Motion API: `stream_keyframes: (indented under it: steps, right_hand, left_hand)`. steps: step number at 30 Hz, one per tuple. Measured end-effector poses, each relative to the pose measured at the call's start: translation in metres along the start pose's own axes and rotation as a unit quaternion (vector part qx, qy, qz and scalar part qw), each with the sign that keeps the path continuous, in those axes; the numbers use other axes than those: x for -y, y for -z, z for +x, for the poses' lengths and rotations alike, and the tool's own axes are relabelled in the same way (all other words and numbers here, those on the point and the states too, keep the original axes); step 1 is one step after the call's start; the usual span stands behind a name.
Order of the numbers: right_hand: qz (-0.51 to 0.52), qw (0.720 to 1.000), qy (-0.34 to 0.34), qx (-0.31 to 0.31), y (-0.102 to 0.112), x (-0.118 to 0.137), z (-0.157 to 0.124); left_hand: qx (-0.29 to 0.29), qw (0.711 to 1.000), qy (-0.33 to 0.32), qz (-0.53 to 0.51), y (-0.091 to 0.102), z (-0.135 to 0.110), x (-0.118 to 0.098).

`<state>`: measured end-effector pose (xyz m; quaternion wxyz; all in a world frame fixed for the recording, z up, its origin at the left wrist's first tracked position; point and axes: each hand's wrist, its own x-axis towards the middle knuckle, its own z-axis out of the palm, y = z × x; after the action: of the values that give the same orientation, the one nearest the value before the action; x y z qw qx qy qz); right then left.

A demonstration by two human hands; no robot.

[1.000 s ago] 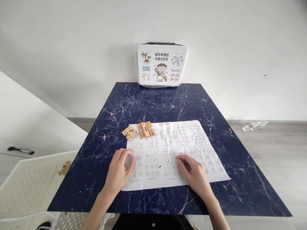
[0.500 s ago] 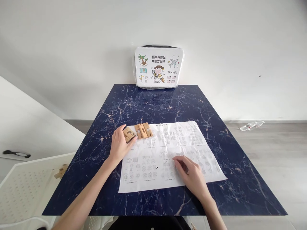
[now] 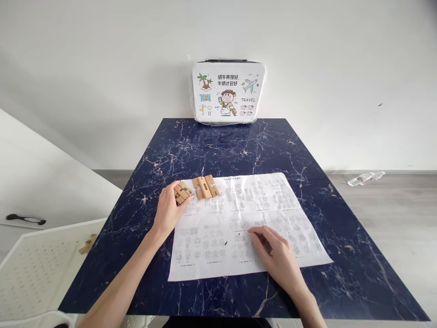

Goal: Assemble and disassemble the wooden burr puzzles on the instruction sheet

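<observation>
My left hand (image 3: pixel 167 207) is closed around a small group of notched wooden puzzle pieces (image 3: pixel 183 193), its thumb along the near side and its fingers at the far left. A number is marked on one of these pieces. Just to the right lie more flat wooden pieces (image 3: pixel 206 187), side by side, with slots and numbers on them. Both groups are at the upper left of a printed instruction sheet (image 3: pixel 211 218). Over the sheet's lower right, my right hand (image 3: pixel 275 255) has thumb and forefinger pinched together; whatever its curled fingers may hold is hidden.
Dark blue marbled tabletop (image 3: pixel 136 269) surrounds the sheet. Against the wall at the far edge stands a white cartoon-printed case (image 3: pixel 228 93) in clear plastic. Small black bits (image 3: pixel 226 243) show on the sheet. A white perforated bin (image 3: pixel 41 269) is at lower left.
The whole view has shifted slightly. Both hands keep nearly the same places over the sheet, and the wooden pieces under my left hand look slightly turned.
</observation>
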<state>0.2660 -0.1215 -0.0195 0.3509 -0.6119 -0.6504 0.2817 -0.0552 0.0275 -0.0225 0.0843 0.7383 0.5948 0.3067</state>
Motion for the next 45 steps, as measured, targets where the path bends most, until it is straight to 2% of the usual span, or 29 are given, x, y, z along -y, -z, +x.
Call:
stream_keyframes:
  steps: [10,16,27,30,33,37,39,42,45]
  right_hand:
    - [-0.001,1.0,-0.001,0.0,0.002,0.001,-0.001]
    - [-0.013,1.0,0.007,-0.001,0.001,0.001,-0.001]
    - [-0.011,1.0,0.011,0.002,0.0,0.002,-0.001]
    - [-0.014,1.0,0.017,-0.004,-0.002,0.001,-0.001]
    - [-0.011,1.0,0.016,0.001,-0.001,0.001,-0.001]
    - [-0.018,1.0,0.022,0.0,-0.001,0.001,-0.002]
    - [-0.019,1.0,0.024,-0.001,-0.001,0.0,-0.002]
    - [-0.021,1.0,0.022,0.0,-0.001,-0.001,-0.002]
    - [-0.029,0.999,0.022,0.008,0.001,0.002,-0.001]
  left_hand:
    - [-0.046,0.994,0.06,-0.073,0.004,-0.002,-0.008]
    - [-0.066,0.992,0.044,-0.097,0.007,-0.004,-0.013]
    - [-0.053,0.993,0.021,-0.099,0.011,-0.006,-0.02]
    - [-0.048,0.994,0.008,-0.097,0.016,-0.012,-0.03]
    - [-0.019,0.994,-0.015,-0.108,0.02,-0.032,-0.052]
    - [0.105,0.979,-0.002,-0.175,0.018,-0.076,-0.088]
    - [0.144,0.973,0.002,-0.18,0.015,-0.095,-0.099]
    - [0.185,0.965,-0.007,-0.183,0.012,-0.112,-0.105]
    - [0.199,0.963,-0.038,-0.179,0.011,-0.115,-0.101]
